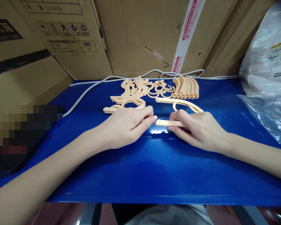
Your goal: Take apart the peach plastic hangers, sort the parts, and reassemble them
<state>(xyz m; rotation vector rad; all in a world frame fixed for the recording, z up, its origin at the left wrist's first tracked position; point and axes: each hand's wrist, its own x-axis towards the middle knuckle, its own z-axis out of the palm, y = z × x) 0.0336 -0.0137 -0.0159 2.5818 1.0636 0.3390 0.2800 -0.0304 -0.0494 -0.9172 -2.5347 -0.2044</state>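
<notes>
My left hand (pixel 128 126) is closed in a pinch over the middle of the table. From its fingertips pokes the small end of a beige plastic piece (pixel 155 117); the rest is hidden. My right hand (pixel 199 128) grips a beige hanger arm (pixel 163 122), whose holed end points left, close to that tip. Just beyond the right hand lies a long curved beige hanger part (pixel 170 100) with a loop under it. Folded-looking beige hanger parts (pixel 128 100) lie behind the left hand, partly covered by it.
Farther back are a pile of wavy beige parts (pixel 134 87), several beige hooks (pixel 160 89) and a row of curved beige arms (pixel 185 88). A white cable (pixel 84 90) runs before cardboard boxes (pixel 140 37). Clear plastic wrapping (pixel 264 78) stands right on the blue table (pixel 154 175).
</notes>
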